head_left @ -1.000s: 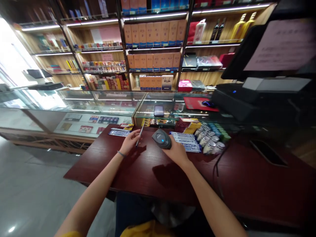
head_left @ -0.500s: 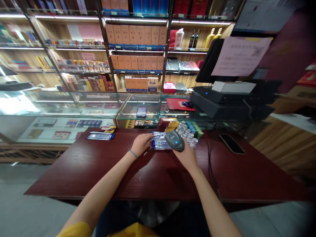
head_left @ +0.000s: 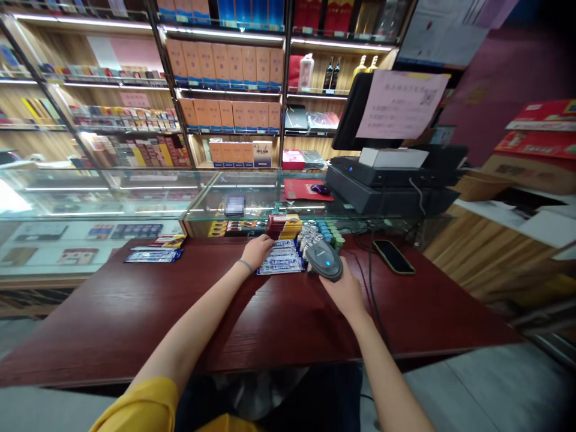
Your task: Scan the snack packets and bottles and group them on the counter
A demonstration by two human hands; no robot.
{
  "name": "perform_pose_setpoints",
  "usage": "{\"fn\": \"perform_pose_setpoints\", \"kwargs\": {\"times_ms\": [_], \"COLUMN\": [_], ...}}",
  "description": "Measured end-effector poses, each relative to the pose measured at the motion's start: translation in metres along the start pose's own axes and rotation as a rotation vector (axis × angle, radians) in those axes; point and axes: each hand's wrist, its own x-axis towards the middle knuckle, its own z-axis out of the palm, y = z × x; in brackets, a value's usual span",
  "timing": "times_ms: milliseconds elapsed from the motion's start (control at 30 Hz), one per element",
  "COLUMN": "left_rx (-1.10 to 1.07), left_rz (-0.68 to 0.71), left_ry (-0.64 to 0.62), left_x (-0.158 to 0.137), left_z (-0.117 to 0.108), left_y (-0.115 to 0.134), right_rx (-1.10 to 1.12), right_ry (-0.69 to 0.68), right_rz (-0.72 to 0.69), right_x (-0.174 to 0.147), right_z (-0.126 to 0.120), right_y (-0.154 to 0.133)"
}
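Note:
My right hand (head_left: pixel 346 294) grips a dark grey barcode scanner (head_left: pixel 324 261) with a lit blue light, its head over the right edge of a row of blue-and-white packets (head_left: pixel 281 264). At the far left corner of that row is my left hand (head_left: pixel 257 252), fingers drawn together. Its fingertips meet the packets close to a stack of red-and-yellow packs (head_left: pixel 284 227); whether something is pinched there is hidden. Behind the scanner stand several small silver-topped cylinders (head_left: pixel 309 231), with blue and green cylinders (head_left: pixel 333 233) beside them.
More blue-and-white packets (head_left: pixel 153 256) lie on the dark red table (head_left: pixel 180 312) at left. A phone (head_left: pixel 393 257) and a black cable (head_left: pixel 372 300) lie right. Beyond are a glass counter (head_left: pixel 207 198), a mouse (head_left: pixel 320 188) and a monitor (head_left: pixel 353 114) with paper taped on.
The view has swung right, so the scene sits further left. The scanner has moved right off the middle of the packets, uncovering most of the row. My left hand has shifted toward the red-and-yellow stack.

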Motion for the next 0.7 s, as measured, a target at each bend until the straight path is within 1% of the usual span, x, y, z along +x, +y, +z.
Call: {"fn": "perform_pose_setpoints", "kwargs": {"times_ms": [200,333,433,567,700], "left_rx": [0.017,-0.004,-0.020,-0.062,-0.044], "left_rz": [0.022,0.051,0.064,0.063,0.034], "left_ry": [-0.039,-0.018,0.012,0.073,0.195], "left_x": [0.006,0.007,0.007,-0.001,-0.022], "left_z": [0.009,0.015,0.015,0.005,-0.015], "left_y": [-0.005,-0.010,-0.013,-0.019,-0.029], "right_rx": [0.018,-0.008,-0.035,-0.043,-0.030], "right_ry": [0.003,0.002,0.013,0.037,0.084], "right_rz": [0.025,0.023,0.028,0.011,-0.041], "right_x": [0.000,0.001,0.002,0.002,0.004], "right_z": [0.001,0.004,0.007,0.010,0.020], "right_y": [0.001,0.003,0.002,-0.006,-0.019]}}
